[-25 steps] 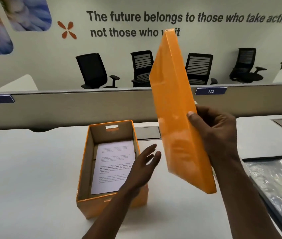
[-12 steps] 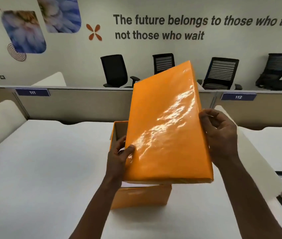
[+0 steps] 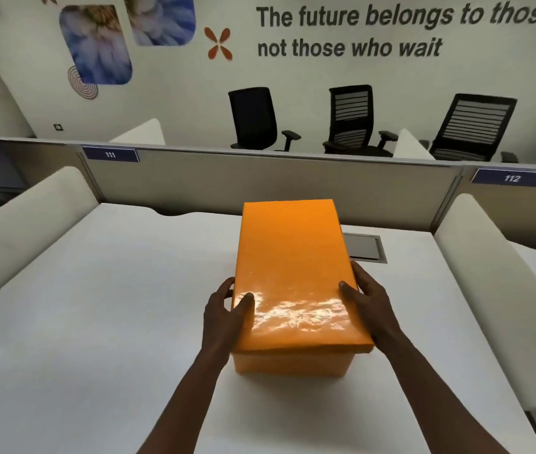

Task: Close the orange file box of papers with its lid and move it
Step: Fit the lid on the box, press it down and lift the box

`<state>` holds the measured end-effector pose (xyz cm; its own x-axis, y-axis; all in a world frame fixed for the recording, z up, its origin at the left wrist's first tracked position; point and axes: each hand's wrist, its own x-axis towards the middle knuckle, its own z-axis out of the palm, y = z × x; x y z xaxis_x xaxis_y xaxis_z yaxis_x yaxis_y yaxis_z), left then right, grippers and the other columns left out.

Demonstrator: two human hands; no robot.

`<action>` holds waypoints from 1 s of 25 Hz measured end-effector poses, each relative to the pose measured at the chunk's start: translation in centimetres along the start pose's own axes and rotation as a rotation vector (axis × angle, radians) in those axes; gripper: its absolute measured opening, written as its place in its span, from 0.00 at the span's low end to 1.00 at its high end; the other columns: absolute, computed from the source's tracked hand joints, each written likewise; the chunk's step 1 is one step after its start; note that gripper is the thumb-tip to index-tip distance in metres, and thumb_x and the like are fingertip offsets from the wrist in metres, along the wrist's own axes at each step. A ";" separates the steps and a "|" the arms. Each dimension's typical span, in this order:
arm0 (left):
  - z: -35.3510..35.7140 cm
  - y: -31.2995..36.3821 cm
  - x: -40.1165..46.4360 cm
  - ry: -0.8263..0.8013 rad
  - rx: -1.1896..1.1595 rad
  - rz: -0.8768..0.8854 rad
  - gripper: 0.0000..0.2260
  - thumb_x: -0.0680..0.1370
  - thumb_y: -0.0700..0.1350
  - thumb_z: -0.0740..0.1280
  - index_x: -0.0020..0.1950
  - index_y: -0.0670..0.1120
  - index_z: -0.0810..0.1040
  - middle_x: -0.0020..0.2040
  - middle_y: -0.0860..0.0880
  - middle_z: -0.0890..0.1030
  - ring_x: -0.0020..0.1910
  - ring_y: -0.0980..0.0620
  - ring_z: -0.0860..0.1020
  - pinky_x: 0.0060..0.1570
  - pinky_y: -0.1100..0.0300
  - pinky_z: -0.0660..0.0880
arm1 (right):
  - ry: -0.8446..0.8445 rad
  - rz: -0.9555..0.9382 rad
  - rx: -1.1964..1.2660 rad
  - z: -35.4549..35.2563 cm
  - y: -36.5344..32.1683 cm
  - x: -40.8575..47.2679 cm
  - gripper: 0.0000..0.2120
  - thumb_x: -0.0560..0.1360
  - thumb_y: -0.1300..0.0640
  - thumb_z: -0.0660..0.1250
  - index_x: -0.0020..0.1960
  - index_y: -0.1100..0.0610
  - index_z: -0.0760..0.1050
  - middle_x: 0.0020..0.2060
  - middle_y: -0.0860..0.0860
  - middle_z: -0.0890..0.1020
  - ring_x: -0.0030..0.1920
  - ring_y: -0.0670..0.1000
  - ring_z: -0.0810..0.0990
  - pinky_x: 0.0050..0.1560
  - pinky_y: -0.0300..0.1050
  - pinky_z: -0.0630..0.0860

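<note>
Lid [image 3: 292, 257] covers orange file box [image 3: 289, 363]; papers hidden. Both hands, left hand [image 3: 224, 314] & right hand [image 3: 369, 301], clamp lid's sides. Desk [image 3: 96, 306] room left/right.

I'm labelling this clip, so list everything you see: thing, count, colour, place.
Lid: one, orange, on the box.
Box: one, orange, mid-desk.
Desk: one, white, foreground.
Cable hatch: one, grey, right of the box.
Partition: one, beige, behind the desk.
Tags: two, blue, 111 and 112 on the partition.
Chairs: three, black, by the wall.
Left hand: at the lid's left edge.
Right hand: at its right edge.
</note>
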<state>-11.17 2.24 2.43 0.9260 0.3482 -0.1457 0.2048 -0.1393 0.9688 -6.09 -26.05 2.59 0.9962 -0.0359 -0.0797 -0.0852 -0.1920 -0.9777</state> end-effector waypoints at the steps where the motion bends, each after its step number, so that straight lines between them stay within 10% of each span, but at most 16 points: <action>1: 0.0 -0.2 0.2 -0.007 0.014 -0.004 0.31 0.73 0.60 0.70 0.75 0.55 0.72 0.69 0.47 0.77 0.62 0.42 0.79 0.61 0.39 0.79 | 0.004 0.011 -0.012 0.3 0.8 0.1 0.30 0.77 0.46 0.68 0.77 0.44 0.63 0.70 0.50 0.75 0.62 0.57 0.79 0.61 0.65 0.77; 16: 0.9 -1.5 3.6 -0.078 0.112 -0.018 0.27 0.78 0.57 0.70 0.75 0.53 0.69 0.72 0.47 0.76 0.62 0.44 0.78 0.61 0.45 0.77 | -0.007 0.110 -0.064 1.8 3.2 2.0 0.32 0.80 0.46 0.64 0.80 0.45 0.54 0.75 0.52 0.68 0.67 0.58 0.74 0.62 0.56 0.74; 25: 1.5 -2.3 5.0 -0.182 0.148 -0.054 0.43 0.71 0.68 0.68 0.82 0.60 0.54 0.79 0.49 0.67 0.72 0.40 0.73 0.67 0.38 0.74 | -0.086 0.116 -0.299 2.0 2.7 3.0 0.36 0.80 0.38 0.56 0.80 0.42 0.41 0.79 0.51 0.59 0.74 0.60 0.66 0.69 0.58 0.67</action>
<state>-6.55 2.85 -0.82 0.9516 0.1875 -0.2435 0.2875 -0.2636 0.9208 -3.34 -24.74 -0.69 0.9764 0.0059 -0.2161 -0.1880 -0.4709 -0.8619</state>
